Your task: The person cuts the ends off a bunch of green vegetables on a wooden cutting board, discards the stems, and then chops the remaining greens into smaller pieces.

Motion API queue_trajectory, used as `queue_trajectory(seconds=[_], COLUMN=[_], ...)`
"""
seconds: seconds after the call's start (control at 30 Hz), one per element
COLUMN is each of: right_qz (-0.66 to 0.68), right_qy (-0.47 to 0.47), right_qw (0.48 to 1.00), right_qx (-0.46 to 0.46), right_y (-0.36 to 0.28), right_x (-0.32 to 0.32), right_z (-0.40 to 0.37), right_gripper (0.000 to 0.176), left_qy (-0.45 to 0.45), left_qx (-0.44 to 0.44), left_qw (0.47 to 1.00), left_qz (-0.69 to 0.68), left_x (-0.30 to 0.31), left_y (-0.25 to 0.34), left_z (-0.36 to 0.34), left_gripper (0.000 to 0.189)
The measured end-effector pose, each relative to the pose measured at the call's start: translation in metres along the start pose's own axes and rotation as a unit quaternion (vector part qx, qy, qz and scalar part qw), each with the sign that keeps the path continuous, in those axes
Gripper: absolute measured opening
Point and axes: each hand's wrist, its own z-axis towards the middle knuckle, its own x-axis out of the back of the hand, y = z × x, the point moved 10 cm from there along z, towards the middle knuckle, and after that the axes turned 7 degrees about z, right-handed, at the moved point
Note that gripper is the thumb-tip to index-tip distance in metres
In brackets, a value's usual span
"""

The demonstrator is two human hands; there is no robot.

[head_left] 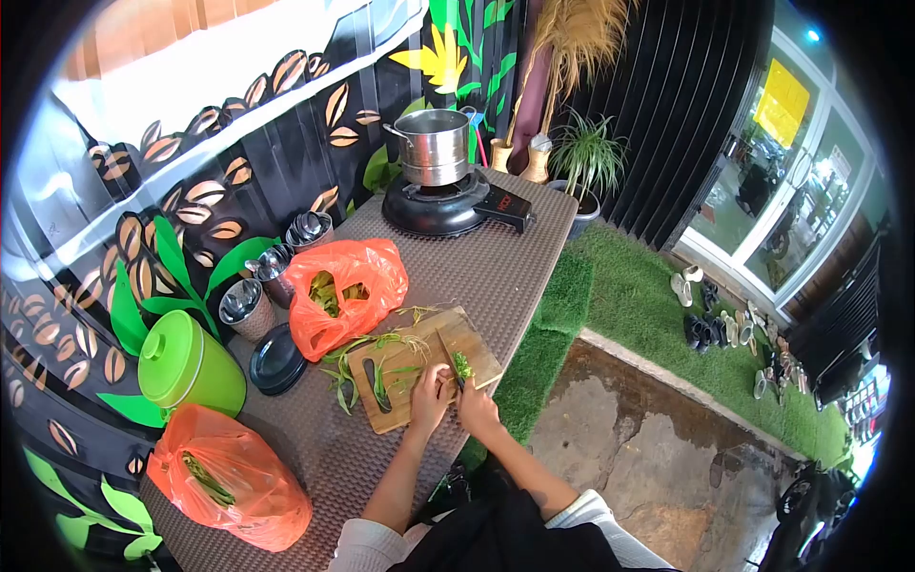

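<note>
A wooden cutting board [386, 410] lies on the near part of the table. My right hand [478, 412] is closed round the handle of a knife [446, 345], whose blade points away from me over the board. Chopped greens [462, 366] sit in a small heap beside the blade. My left hand [431, 393] rests on the board just left of the knife, its fingers curled together; whatever they may grip is hidden. Long leafy stems with pale roots [405, 345] spread over the board's far left edge and onto the table.
An orange plastic bag of greens [376, 272] stands behind the board, another knotted bag [257, 477] at the near left. A green lidded bucket [195, 367], black plates [276, 360] and cutlery holders [250, 313] line the wall. A steel pot [434, 153] sits on a portable stove [429, 214].
</note>
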Motion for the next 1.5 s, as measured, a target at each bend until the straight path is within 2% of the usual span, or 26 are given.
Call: queue_trajectory(seconds=[0.07,0.17,0.27,0.37,0.53,0.63,0.73,0.83,0.97,1.03,1.13,1.27,1.5], right_qz=[0.008,-0.017,-0.033,-0.016,-0.007,-0.021,-0.022,-0.001,0.01,0.003,-0.018,0.006,-0.029], right_qy=[-0.033,-0.034,-0.008,-0.019,-0.016,-0.014,-0.013,-0.009,-0.022,-0.043,-0.015,-0.02,-0.022], right_qw=[0.999,0.999,0.999,1.0,1.0,0.999,1.0,1.0,0.999,0.999,0.999,1.0,0.999], right_qx=[0.011,0.037,0.002,-0.005,0.017,0.028,-0.004,0.008,0.024,0.01,-0.031,0.0,-0.026], right_y=[0.002,-0.003,-0.006,-0.005,-0.005,-0.012,-0.006,-0.005,-0.007,-0.009,-0.012,-0.001,-0.009], right_x=[0.002,0.007,0.003,-0.008,-0.001,0.004,-0.01,-0.012,-0.002,-0.005,-0.004,-0.014,-0.012], right_z=[0.01,0.006,-0.012,-0.014,0.008,-0.009,-0.017,-0.004,0.002,-0.007,-0.021,0.005,-0.018], right_gripper=[0.035,0.035,0.034,0.033,0.034,0.036,0.037,0.037,0.037,0.037,0.035,0.035,0.032], left_qy=[-0.007,-0.012,-0.008,-0.001,-0.008,-0.004,0.002,0.013,-0.001,0.0,0.004,-0.001,0.016], left_qx=[0.011,0.026,0.027,0.02,0.035,0.029,0.013,0.006,0.04,0.045,0.036,0.026,0.028], left_qw=[1.0,1.0,1.0,1.0,0.999,1.0,1.0,1.0,0.999,0.999,0.999,1.0,0.999], left_qz=[0.0,0.004,0.003,-0.003,0.003,-0.01,0.002,0.004,-0.014,-0.018,-0.023,-0.016,-0.01], left_x=[-0.002,-0.002,0.002,0.003,0.002,0.003,0.004,0.007,0.003,0.005,0.007,0.009,0.008], left_y=[-0.004,-0.005,0.001,0.001,-0.001,-0.002,0.001,0.002,-0.001,-0.003,0.003,0.007,0.001], left_z=[-0.002,0.0,0.001,0.001,0.0,-0.001,0.0,0.0,0.0,-0.001,0.0,0.0,0.0], left_gripper=[0.033,0.032,0.031,0.03,0.028,0.028,0.027,0.027,0.026,0.025,0.023,0.017,0.013])
